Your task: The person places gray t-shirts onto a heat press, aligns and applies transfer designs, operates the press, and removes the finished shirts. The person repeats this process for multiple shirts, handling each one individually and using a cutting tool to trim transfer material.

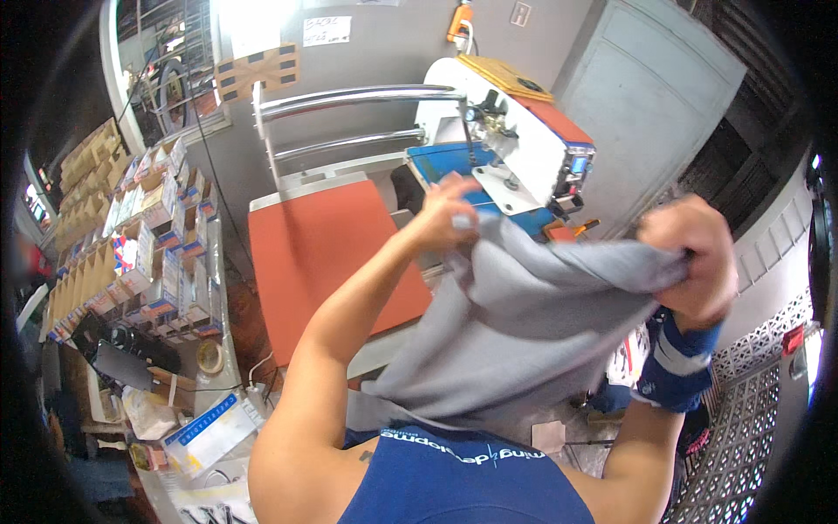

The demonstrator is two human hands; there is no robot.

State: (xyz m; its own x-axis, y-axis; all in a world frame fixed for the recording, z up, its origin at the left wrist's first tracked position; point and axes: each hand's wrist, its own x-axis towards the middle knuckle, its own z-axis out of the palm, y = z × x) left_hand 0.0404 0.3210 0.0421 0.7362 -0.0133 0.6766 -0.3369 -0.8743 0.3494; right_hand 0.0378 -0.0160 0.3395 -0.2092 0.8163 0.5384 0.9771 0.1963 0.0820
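Note:
A grey cloth (532, 323) hangs stretched between my two hands in front of my chest, its folds smeared a little by motion. Its kind of garment, if it is one, does not show. My left hand (449, 217) pinches the upper left edge, with some fingers raised. At the upper right corner, my right hand (694, 258) is closed in a fist around the bunched fabric. Just beyond and left of the cloth lies the flat orange-red pad (327, 262) of a press machine (524, 140). The cloth's lower part hangs down close to my blue top.
Chrome rails (358, 100) run across behind the pad to the white press head. A blue platen (445, 162) lies under that head. On the left, a table holds cardboard bins (140, 244), a tape roll (210, 356) and papers. A pale door (650, 105) stands at the back right.

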